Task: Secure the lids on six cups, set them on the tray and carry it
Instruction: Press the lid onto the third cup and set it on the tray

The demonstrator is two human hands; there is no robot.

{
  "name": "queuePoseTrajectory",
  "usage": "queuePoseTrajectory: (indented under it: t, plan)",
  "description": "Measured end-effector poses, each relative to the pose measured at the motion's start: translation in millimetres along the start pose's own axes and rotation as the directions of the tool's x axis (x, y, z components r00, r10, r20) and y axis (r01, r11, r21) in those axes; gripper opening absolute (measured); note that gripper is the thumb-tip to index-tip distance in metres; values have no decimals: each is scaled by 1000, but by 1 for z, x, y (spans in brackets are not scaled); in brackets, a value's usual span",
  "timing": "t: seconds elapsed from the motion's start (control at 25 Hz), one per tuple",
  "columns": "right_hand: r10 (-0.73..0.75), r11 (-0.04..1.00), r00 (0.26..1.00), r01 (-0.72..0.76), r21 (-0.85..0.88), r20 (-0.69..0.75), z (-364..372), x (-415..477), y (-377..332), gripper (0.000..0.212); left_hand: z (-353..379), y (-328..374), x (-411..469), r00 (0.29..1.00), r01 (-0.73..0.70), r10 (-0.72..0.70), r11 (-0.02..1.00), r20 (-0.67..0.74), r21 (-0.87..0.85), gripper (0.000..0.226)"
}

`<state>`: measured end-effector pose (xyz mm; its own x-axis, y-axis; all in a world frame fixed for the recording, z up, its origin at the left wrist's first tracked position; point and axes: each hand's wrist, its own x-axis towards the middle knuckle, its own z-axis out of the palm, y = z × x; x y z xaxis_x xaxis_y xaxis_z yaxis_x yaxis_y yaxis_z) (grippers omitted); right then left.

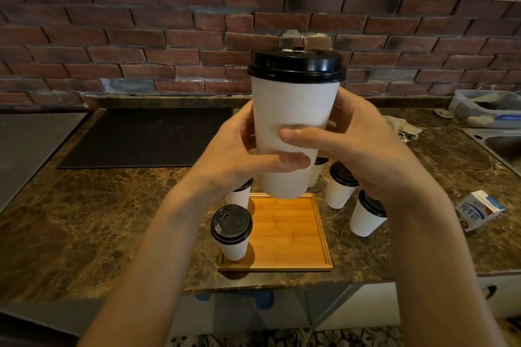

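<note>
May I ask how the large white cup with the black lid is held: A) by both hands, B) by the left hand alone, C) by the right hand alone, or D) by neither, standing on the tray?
A: the left hand and the right hand both curl round the cup, lifted clear of the tray.

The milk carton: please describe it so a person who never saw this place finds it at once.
Find the wooden tray near the front edge of the brown marble counter. Look right, past the paper cups beside it. The milk carton is the only boxy, blue-and-white printed thing there; its neighbours are round white cups with black lids.
</note>
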<state>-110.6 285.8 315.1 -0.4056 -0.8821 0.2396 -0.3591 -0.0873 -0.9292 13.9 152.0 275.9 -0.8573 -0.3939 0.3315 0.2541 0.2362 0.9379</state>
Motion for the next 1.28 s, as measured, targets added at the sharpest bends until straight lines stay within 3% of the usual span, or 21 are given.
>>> queuePoseTrajectory:
  t: [0.28, 0.56, 0.92, 1.16, 1.28]
  plan:
    - [22, 994, 967, -48, -95, -254, 15, 4, 3, 84, 19, -3, 3, 977, -50, 65, 996, -203, 77, 75]
    - [30, 994, 957, -60, -95, -289, 20, 3, 7, 79, 22, -10, 4, 974, -7, 26, 996, -224, 85, 84]
    - [38, 998, 996, -35, 42, -80, -2, -1, 4, 74, 0, 0, 6, 1000, 9, -9, 1000, 27, 16, 61]
    - [78, 983, 992, -94, 157, 101, -11, -3, 10, 62, -6, -6, 2, 976, 85, -57, 988, 208, -126, 73]
    - [72, 981, 989, -93, 171, 128, -11, -4, 11, 60, -6, -8, 1, 974, 78, -49, 989, 220, -122, 72]
